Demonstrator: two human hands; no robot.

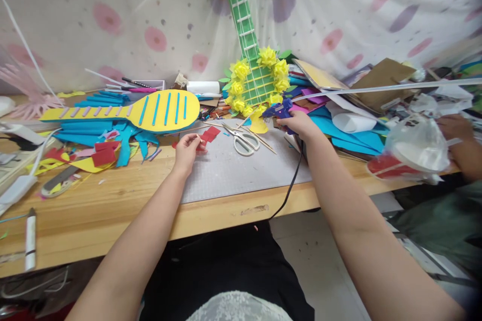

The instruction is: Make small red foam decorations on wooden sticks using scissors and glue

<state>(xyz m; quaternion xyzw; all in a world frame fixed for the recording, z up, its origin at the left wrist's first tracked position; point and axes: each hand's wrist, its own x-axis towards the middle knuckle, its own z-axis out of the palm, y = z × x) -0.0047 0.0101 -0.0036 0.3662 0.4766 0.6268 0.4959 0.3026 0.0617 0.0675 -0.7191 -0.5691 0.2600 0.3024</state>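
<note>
My left hand [187, 149] is closed in a pinch over the grey cutting mat [226, 180]; what sits between the fingertips is too small to make out. Red paper pieces [210, 134] lie just beyond and under those fingers. In my right hand [297, 123] is a blue hot glue gun [277, 109], its nozzle pointing left and its black cord [291, 184] hanging over the table edge. White-handled scissors [244, 144] rest on the mat between my hands, with thin wooden sticks [265, 144] beside them. Behind the glue gun is a yellow paper piece [258, 124].
A yellow paper guitar shape [169, 111] with blue strips lies left. A green guitar [250, 80] with yellow flowers leans on the back curtain. Blue paper [354, 138] and a bagged red-and-white tub [406, 155] are right. Another person's hand [454, 128] is at far right.
</note>
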